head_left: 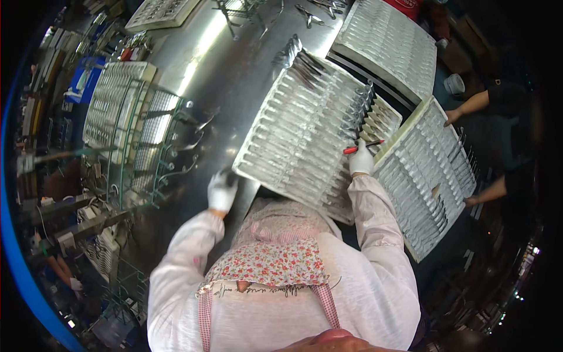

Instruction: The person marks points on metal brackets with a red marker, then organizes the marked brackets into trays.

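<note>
My right hand, in a white glove, is closed round a red marker with a dark tip. It is over the right side of a white ridged tray. Shiny metal utensils, spoon-like in shape, lie in a row in the grooves just beyond that hand. Another bunch of metal utensils rests at the tray's far corner. Off the tray's near left corner is my left hand, also white-gloved and smeared by motion. Something dark shows at its fingertips, too blurred to name.
Another person's hands hold a second ridged tray at the right, with several utensils in it. A further ridged tray lies at the far right. Green wire racks with hanging utensils stand left on the metal table.
</note>
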`<state>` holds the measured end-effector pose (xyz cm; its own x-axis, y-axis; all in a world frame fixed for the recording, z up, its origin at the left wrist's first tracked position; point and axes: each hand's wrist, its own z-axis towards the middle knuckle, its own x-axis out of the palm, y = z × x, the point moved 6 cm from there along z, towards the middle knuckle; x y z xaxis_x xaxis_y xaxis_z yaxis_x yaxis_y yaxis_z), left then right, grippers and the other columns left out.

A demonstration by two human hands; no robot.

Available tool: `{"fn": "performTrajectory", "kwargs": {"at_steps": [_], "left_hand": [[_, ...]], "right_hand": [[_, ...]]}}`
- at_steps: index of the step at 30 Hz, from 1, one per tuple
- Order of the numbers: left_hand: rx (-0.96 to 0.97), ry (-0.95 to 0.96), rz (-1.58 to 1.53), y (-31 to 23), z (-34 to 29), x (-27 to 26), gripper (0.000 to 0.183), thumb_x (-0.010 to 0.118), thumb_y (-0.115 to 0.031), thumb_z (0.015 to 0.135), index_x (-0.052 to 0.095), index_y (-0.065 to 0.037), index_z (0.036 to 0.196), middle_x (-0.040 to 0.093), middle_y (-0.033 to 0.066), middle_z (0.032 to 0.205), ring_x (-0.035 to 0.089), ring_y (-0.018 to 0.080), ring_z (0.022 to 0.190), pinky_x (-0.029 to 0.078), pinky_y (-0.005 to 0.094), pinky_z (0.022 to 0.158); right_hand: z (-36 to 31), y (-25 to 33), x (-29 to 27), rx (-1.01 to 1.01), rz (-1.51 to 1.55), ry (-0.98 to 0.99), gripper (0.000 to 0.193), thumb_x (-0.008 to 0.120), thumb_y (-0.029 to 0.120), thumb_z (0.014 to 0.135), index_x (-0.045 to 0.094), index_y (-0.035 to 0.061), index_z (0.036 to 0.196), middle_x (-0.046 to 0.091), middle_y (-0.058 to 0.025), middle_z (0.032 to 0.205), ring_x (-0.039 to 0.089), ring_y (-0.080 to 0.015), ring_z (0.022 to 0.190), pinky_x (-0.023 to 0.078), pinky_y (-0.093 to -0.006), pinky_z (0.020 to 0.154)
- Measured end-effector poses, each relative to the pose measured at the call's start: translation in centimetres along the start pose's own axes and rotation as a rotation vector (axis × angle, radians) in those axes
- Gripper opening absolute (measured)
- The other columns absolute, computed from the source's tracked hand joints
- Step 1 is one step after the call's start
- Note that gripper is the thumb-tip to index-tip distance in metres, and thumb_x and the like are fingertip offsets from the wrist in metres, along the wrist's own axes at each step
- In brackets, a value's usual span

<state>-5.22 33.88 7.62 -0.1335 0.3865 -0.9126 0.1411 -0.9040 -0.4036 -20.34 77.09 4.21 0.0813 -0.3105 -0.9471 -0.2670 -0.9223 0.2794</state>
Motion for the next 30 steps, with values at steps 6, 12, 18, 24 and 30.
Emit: {"fn": "performTrajectory", "kwargs": {"at_steps": [6, 12, 18, 24, 30], "left_hand": [[0.555, 0.099, 0.224, -16.3, 21.9, 7.2, 0.029, 0.054, -0.012, 0.077, 0.058, -0.009, 0.105, 0.052, 0.0089, 0.12, 0.045, 0.03, 0.117, 0.04, 0.0441, 0.092], [0.748, 0.127, 0.642, -20.8, 32.5, 16.4, 0.028, 0.048, -0.01, 0.08, 0.057, -0.009, 0.106, 0.053, 0.009, 0.113, 0.047, 0.0274, 0.113, 0.036, 0.0453, 0.098], [0.827, 0.422, 0.847, -19.5, 35.3, 18.7, 0.024, 0.05, -0.011, 0.082, 0.058, -0.011, 0.105, 0.057, 0.0103, 0.104, 0.059, 0.0256, 0.092, 0.049, 0.0388, 0.078], [0.766, 0.735, 0.815, -20.9, 35.4, 18.9, 0.026, 0.05, -0.011, 0.082, 0.06, -0.005, 0.106, 0.065, 0.0159, 0.098, 0.064, 0.0292, 0.088, 0.051, 0.0389, 0.074], [0.465, 0.411, 0.416, -20.2, 37.9, 16.0, 0.033, 0.044, -0.023, 0.09, 0.052, -0.002, 0.114, 0.056, 0.024, 0.112, 0.063, 0.0364, 0.088, 0.05, 0.0455, 0.078]], "right_hand": [[7.9, -2.5, 3.2, 0.126, -0.145, 0.112, 0.026, 0.064, 0.024, 0.076, 0.055, 0.0134, 0.098, 0.065, -0.015, 0.083, 0.063, -0.035, 0.081, 0.049, -0.0461, 0.066], [9.0, -3.1, 3.2, 0.054, -0.089, 0.151, 0.016, 0.054, 0.019, 0.081, 0.054, 0.0133, 0.096, 0.064, -0.0152, 0.08, 0.064, -0.0342, 0.076, 0.048, -0.0469, 0.062], [5.4, -1.8, -3.1, 0.052, 0.351, -0.119, 0.016, 0.055, 0.013, 0.08, 0.053, 0.0139, 0.097, 0.064, -0.014, 0.072, 0.062, -0.0324, 0.062, 0.047, -0.0414, 0.053], [-3.4, 8.5, 0.5, -1.032, 0.14, 0.279, 0.011, 0.056, 0.016, 0.081, 0.059, 0.0146, 0.091, 0.055, -0.0075, 0.062, 0.06, -0.022, 0.058, 0.048, -0.036, 0.048], [-5.8, 6.1, 8.3, -0.897, -0.026, 0.581, 0.015, 0.054, 0.014, 0.081, 0.058, 0.017, 0.095, 0.057, -0.0115, 0.07, 0.062, -0.0291, 0.066, 0.049, -0.0415, 0.054]]}}
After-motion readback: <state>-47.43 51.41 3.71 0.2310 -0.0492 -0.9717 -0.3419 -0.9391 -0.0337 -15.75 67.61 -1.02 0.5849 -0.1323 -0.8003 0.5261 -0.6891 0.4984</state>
